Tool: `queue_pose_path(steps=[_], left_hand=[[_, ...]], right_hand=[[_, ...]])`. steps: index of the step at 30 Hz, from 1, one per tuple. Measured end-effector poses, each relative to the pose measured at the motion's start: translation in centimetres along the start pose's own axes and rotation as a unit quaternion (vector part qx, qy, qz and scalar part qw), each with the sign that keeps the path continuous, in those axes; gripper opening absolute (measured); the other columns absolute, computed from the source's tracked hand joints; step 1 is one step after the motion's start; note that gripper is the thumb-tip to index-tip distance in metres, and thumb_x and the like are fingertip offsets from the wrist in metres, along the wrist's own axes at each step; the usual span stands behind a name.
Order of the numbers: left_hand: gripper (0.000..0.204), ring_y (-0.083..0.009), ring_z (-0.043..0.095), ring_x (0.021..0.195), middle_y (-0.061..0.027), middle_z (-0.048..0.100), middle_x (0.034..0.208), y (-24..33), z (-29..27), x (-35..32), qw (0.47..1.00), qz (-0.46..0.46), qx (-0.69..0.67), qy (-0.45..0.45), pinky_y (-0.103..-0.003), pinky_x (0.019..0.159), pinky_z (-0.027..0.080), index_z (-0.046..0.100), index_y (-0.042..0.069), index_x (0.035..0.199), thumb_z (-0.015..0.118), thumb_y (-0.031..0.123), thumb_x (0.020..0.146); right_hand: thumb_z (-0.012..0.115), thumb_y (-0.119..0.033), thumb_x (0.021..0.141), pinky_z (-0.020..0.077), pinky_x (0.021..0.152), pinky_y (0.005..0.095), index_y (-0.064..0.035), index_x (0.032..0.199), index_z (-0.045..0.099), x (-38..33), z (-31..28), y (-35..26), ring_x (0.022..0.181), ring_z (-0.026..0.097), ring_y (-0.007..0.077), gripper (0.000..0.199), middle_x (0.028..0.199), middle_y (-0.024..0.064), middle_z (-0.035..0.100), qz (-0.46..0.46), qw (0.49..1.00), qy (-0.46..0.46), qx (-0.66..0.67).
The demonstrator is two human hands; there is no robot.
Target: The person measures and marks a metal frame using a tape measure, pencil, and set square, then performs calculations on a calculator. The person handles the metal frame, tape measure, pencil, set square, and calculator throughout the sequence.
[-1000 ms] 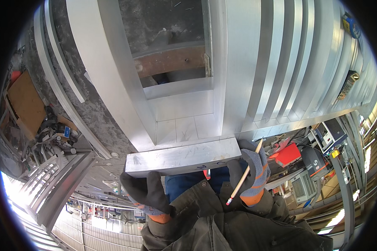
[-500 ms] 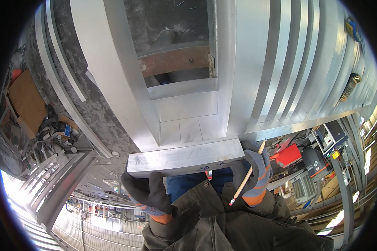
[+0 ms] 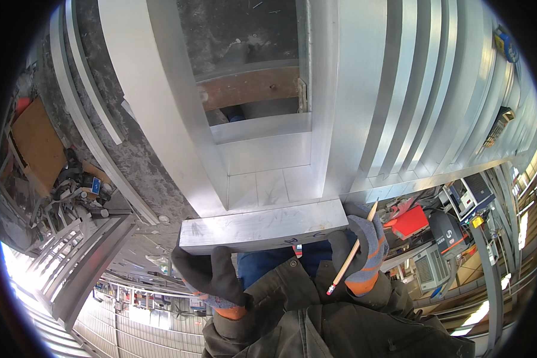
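A short rectangular silver metal bar [image 3: 262, 225] lies crosswise in front of my body, held between both hands. My gloved left hand [image 3: 212, 277] grips its left end from below and in front. On the right end, my gloved right hand [image 3: 367, 247] is closed, its thumb against the near face. A light wooden pencil [image 3: 351, 258] with a pinkish eraser is also held across that right hand, tip pointing away from me. Small dark marks show on the bar's near face. Just beyond it is a silver metal frame [image 3: 307, 191] with thin lines across its near end.
Several long silver profiles [image 3: 411, 89] lie side by side on the right, with a tape measure [image 3: 506, 45] on the far ones. A red box [image 3: 409, 221] and machines stand lower right. Slim metal strips [image 3: 89, 101] and a brown board [image 3: 37, 146] are at left.
The metal bar has tilted very slightly in my hands, its left end shifting a touch. Both hands keep their hold, and the pencil stays in my right hand.
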State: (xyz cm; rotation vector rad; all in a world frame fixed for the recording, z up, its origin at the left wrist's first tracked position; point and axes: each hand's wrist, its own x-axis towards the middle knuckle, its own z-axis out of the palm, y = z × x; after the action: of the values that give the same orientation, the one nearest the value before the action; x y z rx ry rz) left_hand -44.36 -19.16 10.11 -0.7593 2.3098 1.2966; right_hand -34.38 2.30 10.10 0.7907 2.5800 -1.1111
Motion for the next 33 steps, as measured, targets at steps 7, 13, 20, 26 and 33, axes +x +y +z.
queue_pose_path(steps=[7, 13, 20, 26, 33], left_hand=[[0.039, -0.0212, 0.062, 0.108, -0.0146, 0.063, 0.121, 0.1, -0.1, 0.0, 1.0, -0.003, 0.015, -0.003, -0.035, 0.096, 0.051, 0.05, -0.007, 0.132, 0.057, 0.006, 0.097], [0.039, -0.0229, 0.062, 0.109, -0.0168, 0.062, 0.122, 0.3, -0.3, -1.4, 0.999, 0.003, 0.044, -0.016, -0.035, 0.096, 0.051, 0.049, -0.007, 0.132, 0.056, 0.004, 0.095], [0.033, -0.0318, 0.058, 0.12, -0.0193, 0.061, 0.132, 0.1, -1.0, -0.3, 0.962, 0.135, 0.167, -0.17, -0.044, 0.099, 0.048, 0.06, -0.004, 0.119, 0.067, 0.005, 0.088], [0.033, -0.0418, 0.057, 0.117, -0.0239, 0.06, 0.132, 0.0, -1.7, 0.9, 0.918, 0.213, 0.228, -0.244, -0.051, 0.099, 0.046, 0.061, -0.001, 0.116, 0.072, 0.006, 0.085], [0.027, -0.0419, 0.057, 0.117, -0.0224, 0.061, 0.131, 0.3, -2.1, 0.9, 0.922, 0.193, 0.264, -0.206, -0.05, 0.099, 0.046, 0.062, -0.001, 0.112, 0.069, 0.011, 0.089]], right_hand=[[0.085, -0.005, 0.077, 0.0589, 0.077, 0.0462, -0.003, 0.121, 0.061, -0.1, 0.6, 0.4, 0.099, 0.068, 0.0413, 0.05, 0.117, 0.0234, 0.064, 0.001, 0.999, 0.005, 0.042], [0.085, -0.005, 0.077, 0.0605, 0.081, 0.0418, -0.0007, 0.119, 0.062, -1.2, -0.3, 0.7, 0.106, 0.069, 0.0389, 0.048, 0.121, 0.0211, 0.066, 0.012, 0.999, 0.013, 0.032], [0.079, -0.001, 0.082, 0.0564, 0.085, 0.0453, 0.0009, 0.119, 0.059, -3.3, -0.5, 0.1, 0.104, 0.067, 0.0426, 0.042, 0.12, 0.0238, 0.066, 0.067, 0.993, 0.089, -0.036], [0.069, 0.003, 0.089, 0.0541, 0.09, 0.0466, 0.0011, 0.121, 0.055, -4.1, -0.3, -0.9, 0.105, 0.066, 0.0436, 0.036, 0.12, 0.0226, 0.068, 0.111, 0.982, 0.138, -0.064], [0.072, 0.003, 0.087, 0.0553, 0.091, 0.0459, -0.0023, 0.126, 0.055, -2.3, -0.4, -0.3, 0.107, 0.068, 0.0418, 0.043, 0.124, 0.0209, 0.069, 0.072, 0.99, 0.118, -0.03]])
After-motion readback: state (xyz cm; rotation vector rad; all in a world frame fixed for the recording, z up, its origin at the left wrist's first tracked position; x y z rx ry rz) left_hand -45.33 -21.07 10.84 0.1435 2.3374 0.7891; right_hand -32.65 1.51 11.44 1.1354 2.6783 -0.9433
